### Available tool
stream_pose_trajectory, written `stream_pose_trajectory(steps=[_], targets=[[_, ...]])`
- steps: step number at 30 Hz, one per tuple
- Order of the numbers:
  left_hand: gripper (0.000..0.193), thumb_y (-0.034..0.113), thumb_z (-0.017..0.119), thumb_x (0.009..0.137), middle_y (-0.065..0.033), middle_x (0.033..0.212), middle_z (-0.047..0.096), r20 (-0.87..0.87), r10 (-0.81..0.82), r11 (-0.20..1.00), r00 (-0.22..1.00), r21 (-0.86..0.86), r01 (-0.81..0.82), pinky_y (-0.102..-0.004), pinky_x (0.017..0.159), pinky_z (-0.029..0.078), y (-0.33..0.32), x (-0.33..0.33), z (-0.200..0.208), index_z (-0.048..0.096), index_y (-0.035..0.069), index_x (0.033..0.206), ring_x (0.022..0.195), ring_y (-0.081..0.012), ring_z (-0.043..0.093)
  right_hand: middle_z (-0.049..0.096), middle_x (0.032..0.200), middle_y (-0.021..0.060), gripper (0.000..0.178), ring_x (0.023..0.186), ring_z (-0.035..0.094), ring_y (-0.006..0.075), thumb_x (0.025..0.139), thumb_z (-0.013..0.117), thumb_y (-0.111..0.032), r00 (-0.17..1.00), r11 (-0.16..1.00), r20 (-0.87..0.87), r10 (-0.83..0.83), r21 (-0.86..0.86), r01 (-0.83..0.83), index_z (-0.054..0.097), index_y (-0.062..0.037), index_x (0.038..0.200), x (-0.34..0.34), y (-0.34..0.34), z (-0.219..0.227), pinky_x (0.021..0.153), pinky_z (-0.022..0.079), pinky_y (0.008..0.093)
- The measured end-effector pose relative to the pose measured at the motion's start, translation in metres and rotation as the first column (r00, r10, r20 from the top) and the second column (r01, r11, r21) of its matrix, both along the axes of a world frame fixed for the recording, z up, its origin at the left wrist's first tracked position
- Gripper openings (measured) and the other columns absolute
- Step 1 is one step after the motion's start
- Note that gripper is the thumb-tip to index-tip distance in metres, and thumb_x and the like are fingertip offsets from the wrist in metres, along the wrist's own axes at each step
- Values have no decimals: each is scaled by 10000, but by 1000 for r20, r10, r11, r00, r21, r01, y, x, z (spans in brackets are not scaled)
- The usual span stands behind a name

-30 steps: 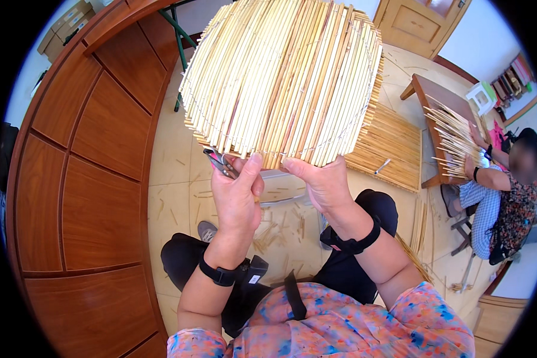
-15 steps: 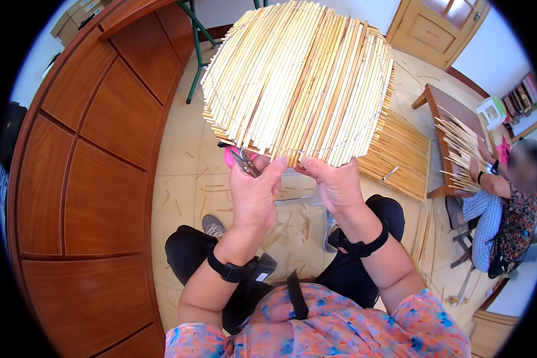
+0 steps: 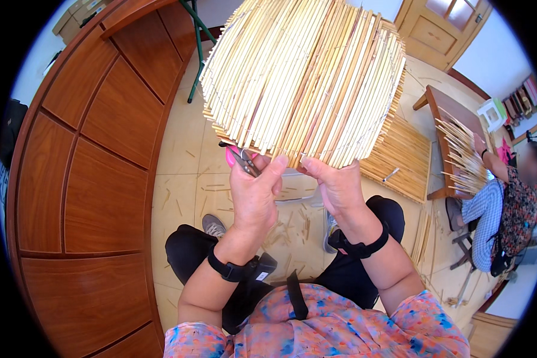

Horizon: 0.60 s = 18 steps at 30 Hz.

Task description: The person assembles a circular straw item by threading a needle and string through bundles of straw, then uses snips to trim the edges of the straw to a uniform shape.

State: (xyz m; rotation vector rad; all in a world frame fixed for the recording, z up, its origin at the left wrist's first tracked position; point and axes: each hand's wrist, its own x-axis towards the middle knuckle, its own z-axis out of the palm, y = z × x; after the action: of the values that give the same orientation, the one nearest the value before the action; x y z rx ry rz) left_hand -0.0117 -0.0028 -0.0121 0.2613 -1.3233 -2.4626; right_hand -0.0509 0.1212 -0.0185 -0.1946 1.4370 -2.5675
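A roughly round mat of straw-coloured stalks (image 3: 307, 83), laid side by side and bound with thin thread, is raised in front of me. My left hand (image 3: 253, 188) pinches its near edge, thumb on top. The same hand also keeps a pair of small scissors (image 3: 244, 162) with dark blades and pink handles against the fingers. A short way to the right, my right hand (image 3: 337, 185) grips the same edge, its thumb close to the left one. The fingers under the mat are mostly hidden.
Wooden panelled furniture (image 3: 104, 155) stands at my left. A square stalk mat (image 3: 400, 158) lies on the floor at right, bearing a small pale object. Beyond it, a person (image 3: 516, 197) sits by a low table (image 3: 462, 128) with loose stalks. Cut bits (image 3: 292, 232) litter the tiles.
The round mat has tipped and come slightly closer, its far edge now passing the top of the picture. My hands have barely moved. The person at right has shifted an arm over the stalks.
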Motion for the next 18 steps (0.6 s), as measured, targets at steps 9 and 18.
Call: stream_pose_trajectory(steps=[9,18], targets=[[180,179,479,956,-32,753,545,-80,21,997,997,-79,-27,-207,436,309,-5,4,-9,515,22,1037,470,-69,398,662,966,97,289,845,660,204,802,650,-66,980,978,130,148,-166,-126,577,-15,1077,-14,18,-5,750,557,352],[174,131,477,949,-96,963,648,-177,3,981,984,-193,-37,-165,446,328,-11,6,-2,535,35,1082,505,-15,403,669,959,121,278,865,673,197,819,634,-121,878,590,162,450,-792,-156,586,6,1061,-36,43,-13,793,562,357]])
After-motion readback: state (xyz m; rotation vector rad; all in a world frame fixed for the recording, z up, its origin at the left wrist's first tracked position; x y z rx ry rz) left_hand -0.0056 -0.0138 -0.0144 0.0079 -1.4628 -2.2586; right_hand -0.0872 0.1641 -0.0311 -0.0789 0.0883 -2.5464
